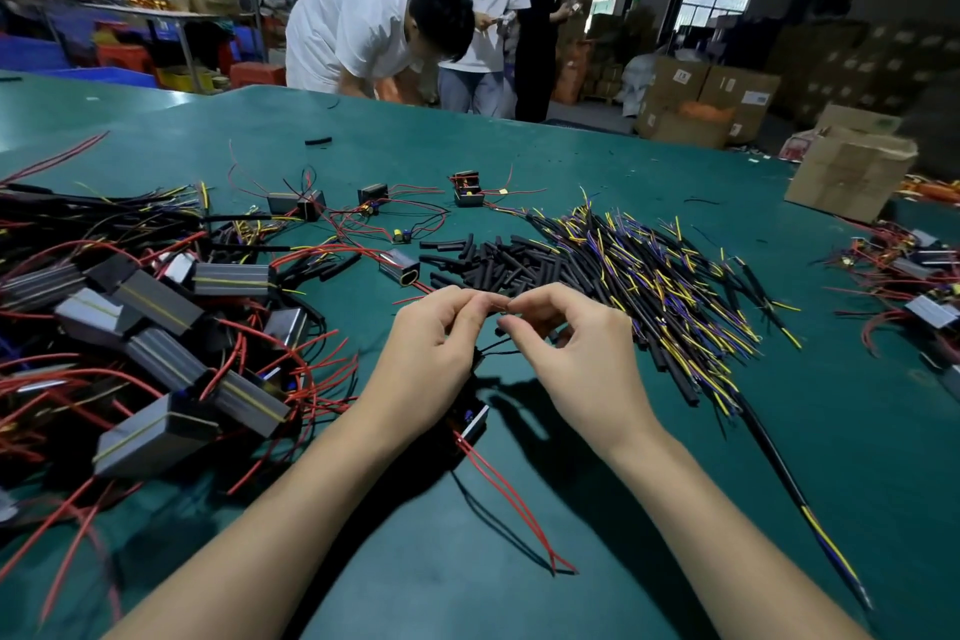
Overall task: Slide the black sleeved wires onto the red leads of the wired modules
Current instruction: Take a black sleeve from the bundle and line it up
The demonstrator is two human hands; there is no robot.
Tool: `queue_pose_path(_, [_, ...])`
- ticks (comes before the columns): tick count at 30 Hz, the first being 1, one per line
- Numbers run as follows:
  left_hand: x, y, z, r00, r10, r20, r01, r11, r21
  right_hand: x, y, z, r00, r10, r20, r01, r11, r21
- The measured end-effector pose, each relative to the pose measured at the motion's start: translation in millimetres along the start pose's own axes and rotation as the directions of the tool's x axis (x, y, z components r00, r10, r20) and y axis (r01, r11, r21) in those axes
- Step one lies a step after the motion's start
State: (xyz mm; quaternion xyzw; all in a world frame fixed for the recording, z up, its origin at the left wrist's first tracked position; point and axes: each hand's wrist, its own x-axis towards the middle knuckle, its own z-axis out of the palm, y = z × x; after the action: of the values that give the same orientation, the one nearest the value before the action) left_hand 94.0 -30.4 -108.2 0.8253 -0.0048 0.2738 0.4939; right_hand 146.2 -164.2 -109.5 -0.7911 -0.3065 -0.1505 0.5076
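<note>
- Leftward, at nine o'clock, a heap of wired modules (156, 327) is seen, tangled in red leads; too overlapped to be counted.
- Centrally, a small item, hard to make out, is pinched between the left hand (431, 353) and right hand (576, 353); one module (470, 424) is half hidden beneath.
- At two o'clock, black sleeved wires (649, 286) are piled.
- One cardboard box (852, 172); contents unseen.
</note>
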Motion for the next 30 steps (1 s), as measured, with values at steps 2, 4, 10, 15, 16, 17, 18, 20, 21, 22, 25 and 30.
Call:
queue_pose_path(2, [-0.8,0.3,0.8,1.0,-0.002,0.009,0.002,1.0,0.002,-0.5,0.1,0.5,1.0,-0.014,-0.016,0.014,1.0,-0.008])
queue_pose_path(4, [-1.7,1.1,0.6,1.0,-0.002,0.0,0.002,1.0,-0.011,-0.2,0.5,-1.0,0.999,-0.046,-0.027,0.045,0.998,-0.035])
queue_pose_path(10, [2.7,2.6,-2.9,0.999,0.041,-0.002,-0.041,0.999,0.014,9.2,6.1,-15.0,0.988,-0.156,-0.017,0.151,0.974,-0.166])
queue_pose_path(15, [4.6,-4.8,-8.7,0.998,-0.028,-0.057,0.028,1.0,0.005,12.9,6.7,-22.1,1.0,-0.001,0.017,0.002,0.997,-0.079])
queue_pose_path(16, [5.8,-6.7,-11.1,0.995,-0.058,-0.08,0.056,0.998,-0.033,14.4,8.0,-26.3,0.998,0.061,0.023,-0.061,0.998,-0.03])
queue_pose_path(17, [6.8,-8.0,-13.3,0.992,-0.086,-0.096,0.079,0.994,-0.077,15.6,9.9,-30.8,0.993,0.111,0.039,-0.111,0.994,-0.003])
queue_pose_path(18, [7.9,-8.5,-14.4,0.989,-0.108,-0.104,0.096,0.989,-0.112,16.1,12.1,-34.7,0.988,0.142,0.068,-0.143,0.99,0.004])
queue_pose_path(20, [8.7,-8.1,-14.2,0.987,-0.13,-0.098,0.115,0.983,-0.145,14.7,15.9,-38.1,0.976,0.161,0.149,-0.16,0.987,-0.019])
queue_pose_path(21, [8.5,-7.7,-13.6,0.987,-0.134,-0.089,0.12,0.981,-0.155,13.3,16.6,-37.2,0.969,0.163,0.185,-0.16,0.987,-0.03])
queue_pose_path(22, [8.2,-7.2,-12.9,0.987,-0.136,-0.081,0.122,0.979,-0.164,12.1,16.4,-35.1,0.965,0.161,0.209,-0.156,0.987,-0.041])
queue_pose_path(25, [7.5,-5.8,-11.5,0.991,-0.12,-0.064,0.107,0.979,-0.174,9.0,16.6,-27.5,0.969,0.126,0.211,-0.113,0.991,-0.074])
queue_pose_path(30, [7.1,-9.7,-9.8,0.996,-0.078,-0.053,0.07,0.988,-0.136,8.0,17.8,-24.7,0.982,0.129,0.14,-0.129,0.992,-0.009])
